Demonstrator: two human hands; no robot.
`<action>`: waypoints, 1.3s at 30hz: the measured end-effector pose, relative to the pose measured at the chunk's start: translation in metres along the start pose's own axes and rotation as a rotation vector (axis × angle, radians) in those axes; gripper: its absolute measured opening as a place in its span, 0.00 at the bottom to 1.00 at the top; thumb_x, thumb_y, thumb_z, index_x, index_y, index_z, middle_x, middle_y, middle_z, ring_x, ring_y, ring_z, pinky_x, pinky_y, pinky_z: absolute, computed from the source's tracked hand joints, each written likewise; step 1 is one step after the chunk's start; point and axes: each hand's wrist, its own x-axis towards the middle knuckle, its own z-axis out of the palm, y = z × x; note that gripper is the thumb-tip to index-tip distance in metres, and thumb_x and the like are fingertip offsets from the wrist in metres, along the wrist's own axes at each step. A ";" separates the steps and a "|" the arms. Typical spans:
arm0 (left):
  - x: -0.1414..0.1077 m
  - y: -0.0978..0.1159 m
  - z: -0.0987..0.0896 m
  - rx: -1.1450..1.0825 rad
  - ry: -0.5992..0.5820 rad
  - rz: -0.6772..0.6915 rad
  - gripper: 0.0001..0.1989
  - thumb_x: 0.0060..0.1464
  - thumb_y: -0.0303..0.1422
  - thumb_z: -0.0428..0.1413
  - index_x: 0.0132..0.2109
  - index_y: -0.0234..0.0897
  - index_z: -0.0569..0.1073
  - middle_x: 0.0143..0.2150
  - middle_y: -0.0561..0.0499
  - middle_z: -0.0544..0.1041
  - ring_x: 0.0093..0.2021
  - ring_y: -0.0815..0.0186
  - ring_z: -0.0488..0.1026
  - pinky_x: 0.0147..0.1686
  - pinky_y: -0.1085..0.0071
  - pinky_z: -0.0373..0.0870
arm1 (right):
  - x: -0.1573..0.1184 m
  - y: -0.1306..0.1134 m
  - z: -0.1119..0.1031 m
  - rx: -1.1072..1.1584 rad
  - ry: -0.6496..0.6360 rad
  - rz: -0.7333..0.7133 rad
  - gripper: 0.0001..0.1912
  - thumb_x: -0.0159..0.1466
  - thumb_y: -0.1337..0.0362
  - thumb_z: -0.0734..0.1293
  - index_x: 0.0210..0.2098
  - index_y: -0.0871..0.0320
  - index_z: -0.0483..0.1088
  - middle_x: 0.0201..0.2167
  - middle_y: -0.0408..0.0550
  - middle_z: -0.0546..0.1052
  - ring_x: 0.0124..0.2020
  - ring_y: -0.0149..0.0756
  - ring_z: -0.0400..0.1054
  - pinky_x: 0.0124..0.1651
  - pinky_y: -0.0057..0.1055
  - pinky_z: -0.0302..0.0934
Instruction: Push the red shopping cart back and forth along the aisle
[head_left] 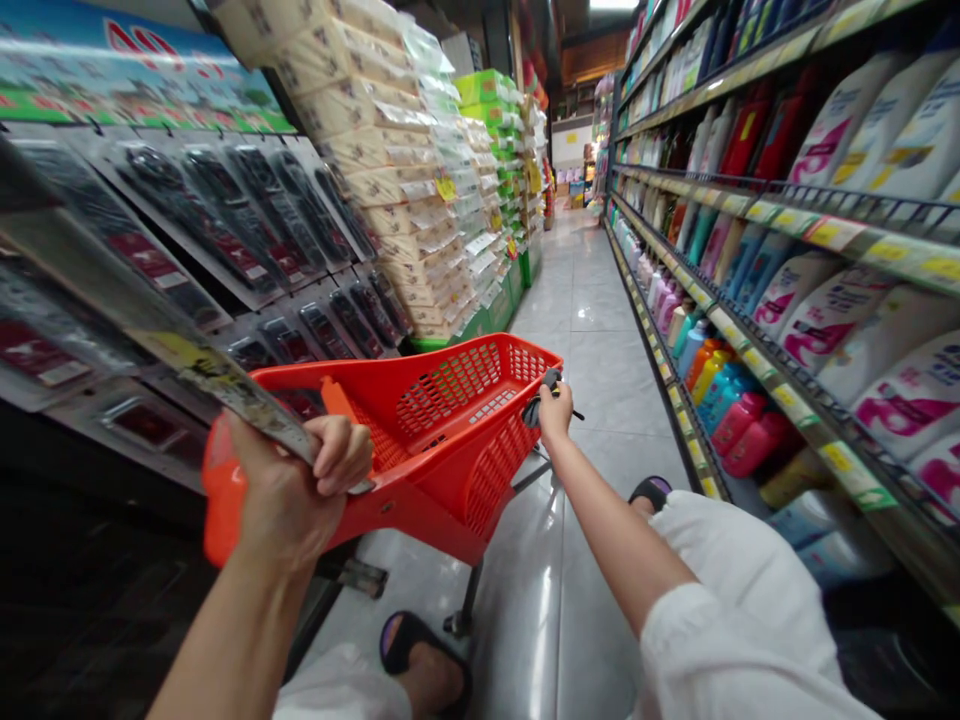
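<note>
An orange-red plastic shopping cart [442, 465] stands at an angle across the aisle in front of me. My left hand [296, 480] is closed around its worn grey handle bar [225, 385], which carries a yellow label. At the cart's far right corner, my right hand [555, 410] is closed on a small dark grey item [532, 412] against the rim. A thin dark end pokes out beside that hand; the item's kind is unclear. Inside the basket, the slotted walls and part of the floor show.
Packaged goods hang on a left rack [225, 220]. Beyond it rise stacked cream-coloured packs [397, 190] and green packs [491, 100]. Shelves of bottles [810, 300] line the right side. Between them runs a grey tiled floor [585, 330]. My sandalled feet are near the cart's wheels.
</note>
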 end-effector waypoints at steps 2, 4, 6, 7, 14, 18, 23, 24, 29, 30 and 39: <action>-0.001 -0.001 0.003 -0.015 -0.017 0.017 0.38 0.45 0.70 0.39 0.13 0.38 0.55 0.10 0.56 0.49 0.12 0.74 0.46 0.14 0.72 0.41 | -0.024 -0.011 0.000 0.049 -0.011 0.019 0.21 0.65 0.60 0.55 0.50 0.67 0.68 0.46 0.58 0.75 0.43 0.37 0.68 0.45 0.29 0.59; -0.003 -0.001 0.005 -0.031 -0.032 0.025 0.38 0.47 0.68 0.40 0.14 0.38 0.56 0.11 0.56 0.49 0.13 0.74 0.46 0.14 0.72 0.41 | -0.054 -0.025 -0.002 0.125 -0.033 0.035 0.20 0.63 0.59 0.58 0.48 0.64 0.70 0.46 0.56 0.75 0.44 0.39 0.68 0.47 0.30 0.60; -0.003 -0.002 0.004 -0.043 -0.042 0.029 0.38 0.48 0.68 0.40 0.14 0.38 0.56 0.11 0.56 0.49 0.13 0.74 0.45 0.14 0.73 0.41 | -0.086 -0.042 -0.006 0.211 -0.067 0.041 0.18 0.62 0.58 0.60 0.46 0.61 0.71 0.45 0.55 0.74 0.45 0.40 0.68 0.48 0.32 0.60; -0.003 -0.002 0.004 -0.047 -0.045 0.031 0.38 0.48 0.68 0.40 0.14 0.38 0.56 0.11 0.56 0.49 0.13 0.74 0.45 0.14 0.73 0.41 | -0.103 -0.052 -0.009 0.250 -0.088 0.035 0.17 0.62 0.58 0.61 0.45 0.60 0.71 0.44 0.55 0.74 0.45 0.40 0.68 0.48 0.33 0.60; -0.002 -0.003 -0.005 -0.055 -0.086 0.059 0.37 0.46 0.69 0.41 0.15 0.38 0.56 0.11 0.57 0.51 0.13 0.74 0.45 0.14 0.75 0.42 | -0.201 -0.124 -0.032 0.446 -0.307 -0.199 0.11 0.61 0.60 0.65 0.42 0.55 0.71 0.40 0.49 0.74 0.43 0.38 0.69 0.49 0.33 0.63; -0.005 -0.001 -0.007 -0.067 -0.086 0.057 0.37 0.48 0.68 0.41 0.16 0.38 0.56 0.12 0.57 0.51 0.14 0.74 0.45 0.14 0.75 0.43 | -0.215 -0.109 -0.034 0.413 -0.376 -0.416 0.11 0.60 0.63 0.65 0.42 0.54 0.73 0.36 0.48 0.72 0.39 0.37 0.68 0.44 0.31 0.64; -0.006 -0.001 -0.010 -0.081 -0.096 0.051 0.37 0.49 0.68 0.40 0.16 0.37 0.54 0.12 0.56 0.50 0.14 0.74 0.45 0.14 0.75 0.43 | -0.167 -0.048 -0.036 0.004 -0.441 -0.526 0.13 0.57 0.68 0.64 0.40 0.51 0.76 0.39 0.47 0.74 0.38 0.37 0.67 0.42 0.31 0.61; -0.006 -0.001 -0.010 -0.083 -0.093 0.050 0.37 0.49 0.68 0.40 0.16 0.38 0.54 0.12 0.56 0.50 0.14 0.74 0.45 0.14 0.75 0.43 | -0.152 -0.040 -0.038 -0.051 -0.396 -0.457 0.14 0.58 0.67 0.63 0.42 0.51 0.76 0.40 0.47 0.74 0.39 0.37 0.67 0.42 0.31 0.61; -0.004 -0.003 -0.008 -0.083 -0.070 0.052 0.37 0.48 0.68 0.40 0.15 0.38 0.54 0.11 0.56 0.50 0.13 0.75 0.45 0.13 0.75 0.42 | -0.104 -0.032 -0.041 -0.170 -0.264 -0.212 0.17 0.64 0.60 0.61 0.49 0.52 0.74 0.44 0.49 0.72 0.40 0.37 0.68 0.39 0.29 0.59; -0.003 -0.004 -0.007 -0.086 -0.067 0.053 0.37 0.49 0.68 0.40 0.15 0.38 0.55 0.11 0.56 0.50 0.13 0.75 0.46 0.13 0.75 0.42 | -0.104 -0.036 -0.040 -0.175 -0.274 -0.217 0.16 0.64 0.60 0.61 0.49 0.53 0.73 0.44 0.49 0.72 0.40 0.37 0.68 0.39 0.29 0.59; 0.001 -0.006 -0.007 -0.103 -0.061 0.066 0.37 0.48 0.68 0.41 0.15 0.38 0.54 0.11 0.57 0.49 0.12 0.75 0.45 0.12 0.76 0.41 | -0.184 -0.085 -0.035 0.140 -0.457 -0.392 0.10 0.65 0.61 0.61 0.29 0.55 0.68 0.34 0.45 0.68 0.37 0.35 0.66 0.40 0.28 0.59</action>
